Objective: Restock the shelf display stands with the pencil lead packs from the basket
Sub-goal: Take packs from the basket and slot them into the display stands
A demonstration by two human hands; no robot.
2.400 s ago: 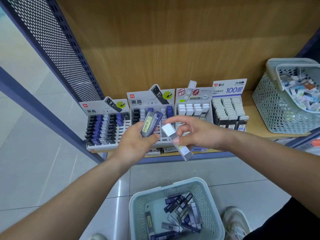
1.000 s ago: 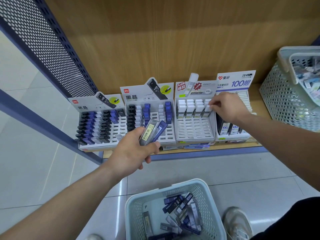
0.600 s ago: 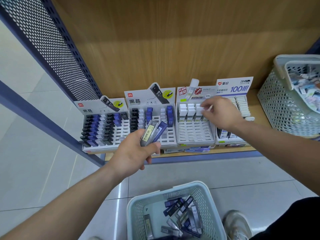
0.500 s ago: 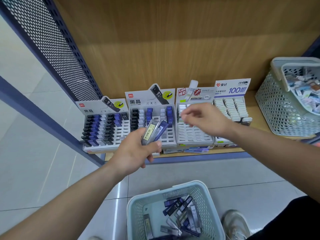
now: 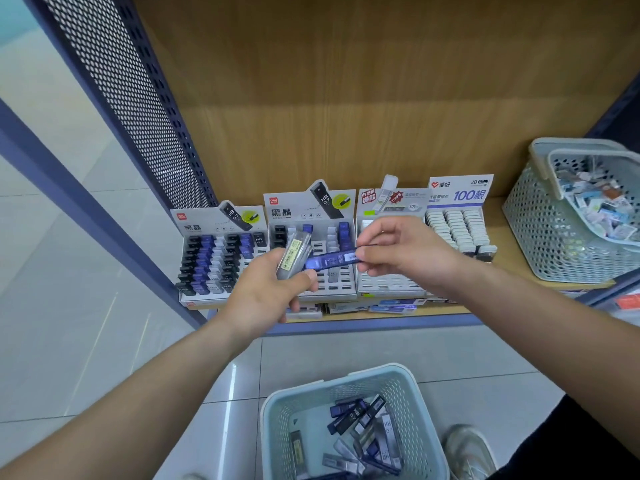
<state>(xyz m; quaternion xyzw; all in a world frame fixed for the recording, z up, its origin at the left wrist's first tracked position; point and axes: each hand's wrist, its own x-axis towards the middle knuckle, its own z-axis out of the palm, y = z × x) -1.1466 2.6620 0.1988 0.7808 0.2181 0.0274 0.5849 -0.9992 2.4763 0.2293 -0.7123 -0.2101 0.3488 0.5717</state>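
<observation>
While the left hand [image 5: 265, 296] grips a clear lead pack [image 5: 294, 252], fingers [image 5: 367, 253] of the right hand [image 5: 407, 254] pinch a blue lead pack [image 5: 332, 260], both before the HB display stand [image 5: 289, 213].

We see a wooden shelf [image 5: 509, 265] running across the middle of the frame, edged in blue along its front. Four display units sit on it side by side. The left stand [image 5: 207, 265] holds black, blue and grey packs. The second stand [image 5: 287, 211] is partly filled. The third stand [image 5: 391, 284] shows open slots in its lower rows. The right stand [image 5: 457, 223] is packed with white-capped packs. At the right edge a mesh basket [image 5: 540, 237] of mixed small items stands on the same board. A few loose packs [image 5: 391, 308] lie flat along the front lip. Below, on the tiled floor [image 5: 86, 323], we see a pale floor basket [image 5: 277, 420] at bottom centre with lead packs [image 5: 356, 415] in it, and a shoe [image 5: 467, 448] just right of it.
</observation>
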